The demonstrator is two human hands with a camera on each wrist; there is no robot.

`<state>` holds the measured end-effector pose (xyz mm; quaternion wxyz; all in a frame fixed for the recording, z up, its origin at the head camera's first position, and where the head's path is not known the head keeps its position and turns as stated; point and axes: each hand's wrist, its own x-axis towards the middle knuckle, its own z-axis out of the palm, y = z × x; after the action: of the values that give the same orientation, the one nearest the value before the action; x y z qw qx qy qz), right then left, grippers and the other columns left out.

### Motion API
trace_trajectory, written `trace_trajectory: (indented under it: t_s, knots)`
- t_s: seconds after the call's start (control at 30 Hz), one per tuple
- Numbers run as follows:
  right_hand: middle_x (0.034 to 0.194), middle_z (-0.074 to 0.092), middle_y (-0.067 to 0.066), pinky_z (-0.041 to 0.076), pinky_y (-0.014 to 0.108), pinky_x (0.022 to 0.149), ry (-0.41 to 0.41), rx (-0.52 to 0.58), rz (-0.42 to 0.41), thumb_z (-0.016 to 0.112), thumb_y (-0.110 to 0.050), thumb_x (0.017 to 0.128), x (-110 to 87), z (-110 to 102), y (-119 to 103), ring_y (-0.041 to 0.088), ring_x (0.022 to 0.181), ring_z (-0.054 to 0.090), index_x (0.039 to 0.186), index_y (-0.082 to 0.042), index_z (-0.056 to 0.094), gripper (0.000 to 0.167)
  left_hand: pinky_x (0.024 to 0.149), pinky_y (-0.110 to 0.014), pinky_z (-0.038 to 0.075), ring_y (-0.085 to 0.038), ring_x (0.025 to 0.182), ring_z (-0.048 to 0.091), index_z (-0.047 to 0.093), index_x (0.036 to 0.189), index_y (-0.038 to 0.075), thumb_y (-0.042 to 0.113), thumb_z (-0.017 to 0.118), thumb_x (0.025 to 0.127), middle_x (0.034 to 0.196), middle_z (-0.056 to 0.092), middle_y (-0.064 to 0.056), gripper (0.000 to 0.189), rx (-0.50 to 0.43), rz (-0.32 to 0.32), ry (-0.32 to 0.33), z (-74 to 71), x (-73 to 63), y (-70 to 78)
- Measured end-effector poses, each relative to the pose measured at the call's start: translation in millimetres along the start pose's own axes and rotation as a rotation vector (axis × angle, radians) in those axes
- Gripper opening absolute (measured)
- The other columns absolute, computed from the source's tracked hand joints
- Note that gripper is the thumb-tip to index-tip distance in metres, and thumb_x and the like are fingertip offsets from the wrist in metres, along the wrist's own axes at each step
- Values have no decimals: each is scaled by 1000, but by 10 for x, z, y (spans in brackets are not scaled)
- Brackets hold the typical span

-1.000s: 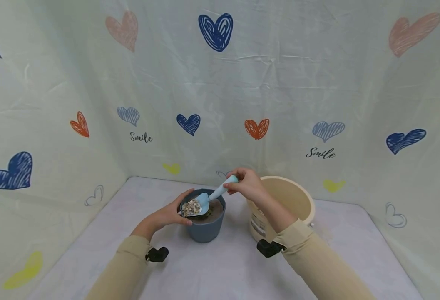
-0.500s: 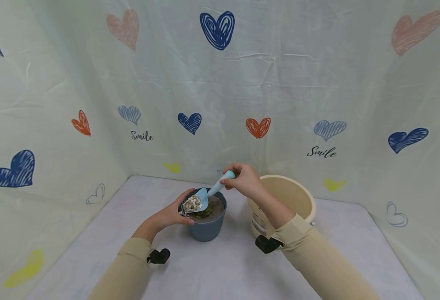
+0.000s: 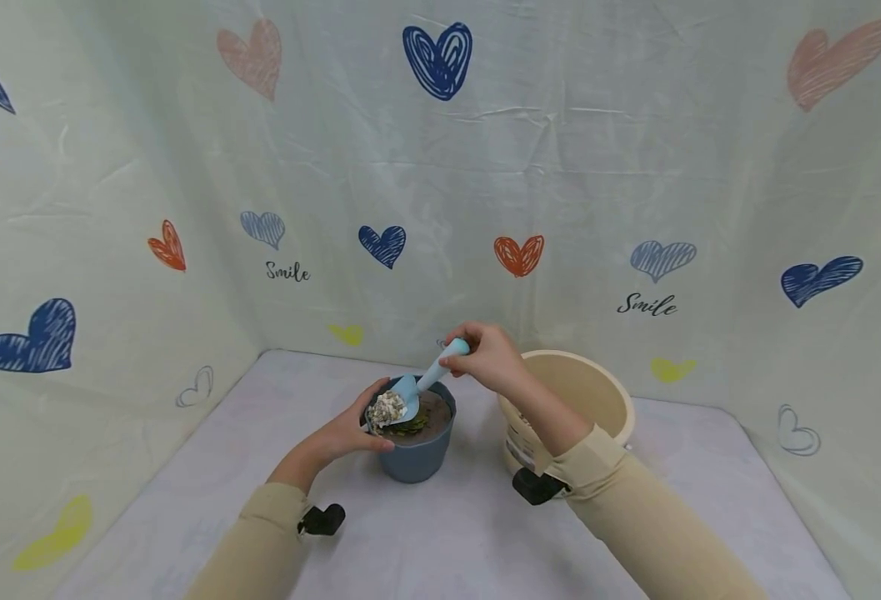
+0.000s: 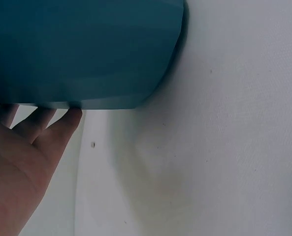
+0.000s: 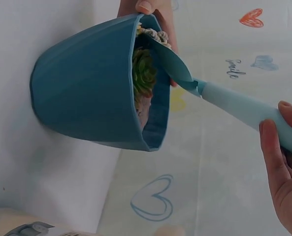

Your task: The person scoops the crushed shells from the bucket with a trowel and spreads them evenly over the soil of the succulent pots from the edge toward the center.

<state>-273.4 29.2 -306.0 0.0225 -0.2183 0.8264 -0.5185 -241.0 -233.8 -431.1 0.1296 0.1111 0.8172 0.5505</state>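
A blue flower pot (image 3: 416, 462) stands on the table, holding brownish soil and a green succulent (image 5: 143, 73). My left hand (image 3: 342, 435) grips the pot's left side, thumb at the front and fingers round the back; in the left wrist view its fingertips press the pot wall (image 4: 86, 54). My right hand (image 3: 488, 358) holds a light blue scoop (image 3: 434, 375) by its handle. The scoop's blade slants down to the left over the pot's opening, close above the succulent. Pale pebbles (image 3: 387, 408) lie on the blade's tip, near the left rim.
A cream bucket (image 3: 613, 392) stands to the right of the pot, partly behind my right forearm. A white table (image 3: 440, 550) lies underneath. Behind and to the left hangs a pale curtain (image 3: 455, 175) printed with hearts.
My right hand has risen slightly and moved left, tipping the scoop more steeply. The pebbles have shifted toward its tip, and more of the succulent shows. My left hand still grips the pot.
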Motion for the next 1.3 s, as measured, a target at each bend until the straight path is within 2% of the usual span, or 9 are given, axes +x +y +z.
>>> trace_trajectory:
  t_s: [0.2, 0.4, 0.8, 1.0, 1.17, 1.3]
  knots:
    - [84, 69, 8, 56, 31, 64, -16, -23, -7, 76, -8, 84, -48, -23, -70, 18, 68, 68, 104, -1, 69, 22, 109, -68, 14, -46, 144, 1, 7, 158, 22, 25, 85, 77, 161, 2, -19, 113, 4, -22, 18, 32, -7, 20]
    - [86, 69, 9, 57, 35, 67, -29, -28, -5, 76, -7, 84, -73, -37, -124, 19, 69, 69, 104, -2, 69, 22, 108, -68, 18, -49, 143, 3, 5, 158, 21, 21, 84, 78, 161, 2, -21, 112, 15, -11, 26, 42, -18, 30]
    - [85, 67, 10, 56, 30, 64, 10, -33, -20, 76, -7, 85, -54, -8, -139, 18, 71, 67, 106, 0, 69, 23, 108, -68, 14, -45, 144, 3, 6, 158, 18, 21, 84, 77, 159, 7, -22, 112, -24, 2, 54, 96, -22, 2]
    - [85, 67, 10, 56, 32, 64, 7, -22, -33, 76, -6, 85, -65, -13, -126, 19, 70, 67, 105, 1, 69, 23, 108, -67, 17, -43, 145, 3, 8, 158, 21, 21, 85, 77, 160, 6, -20, 112, -42, -28, 87, 128, -39, 3]
    - [84, 68, 9, 57, 37, 66, 7, -35, -39, 76, -5, 84, -73, -20, -127, 18, 68, 67, 105, 0, 69, 23, 107, -69, 16, -45, 144, 3, 6, 158, 21, 21, 84, 77, 160, 5, -21, 112, -18, -37, 99, 144, -70, 29]
    - [83, 67, 9, 56, 32, 63, 13, -40, -39, 76, -6, 84, -78, -23, -132, 18, 69, 66, 106, 2, 68, 25, 108, -69, 16, -45, 144, 3, 6, 158, 20, 25, 85, 76, 160, 6, -21, 114, -14, -51, 114, 173, -78, 41]
